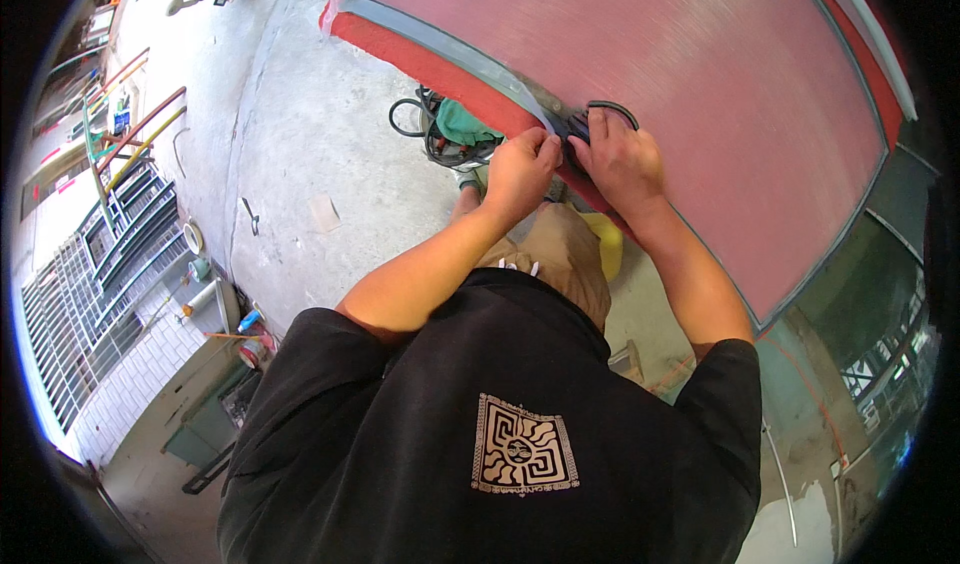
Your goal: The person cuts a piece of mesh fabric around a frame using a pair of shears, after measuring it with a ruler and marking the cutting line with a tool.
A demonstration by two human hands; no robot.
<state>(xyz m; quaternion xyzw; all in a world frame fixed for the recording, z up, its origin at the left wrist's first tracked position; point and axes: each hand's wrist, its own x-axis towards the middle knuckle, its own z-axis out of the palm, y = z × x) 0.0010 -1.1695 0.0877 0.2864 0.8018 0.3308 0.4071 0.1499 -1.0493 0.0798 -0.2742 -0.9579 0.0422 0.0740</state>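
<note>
Now left hand [522, 170] pinches pale strip [539, 109] along red panel [710, 94]. Right hand [624, 164], just beside, curls round black tool [577, 126].

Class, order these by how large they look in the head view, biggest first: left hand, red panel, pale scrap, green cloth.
1. Red panel
2. Left hand
3. Green cloth
4. Pale scrap

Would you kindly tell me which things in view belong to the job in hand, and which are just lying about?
Job in hand:
- Red panel, left hand at its edge
- Black item in the right hand

Apparently lying about:
- Pale square scrap
- Green cloth
- Black cables
</note>
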